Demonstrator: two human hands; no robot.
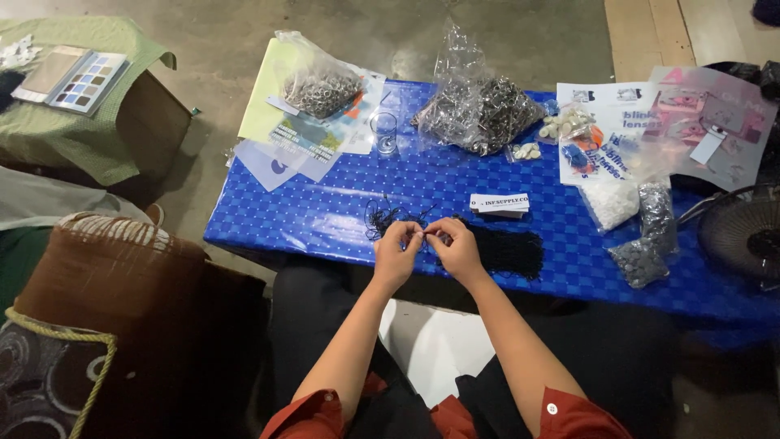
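Over the near edge of the blue checked table (325,219), the left hand (396,254) and right hand (457,248) meet fingertip to fingertip, each pinched narrow on a small piece too tiny to make out. Just beyond the left hand lies a tangle of black cord (382,215); touching the right hand's far side lies a dark pile of black strands (508,248). Farther back stand 1 clear glass (384,132) and 2 clear bags of metal rings (483,110).
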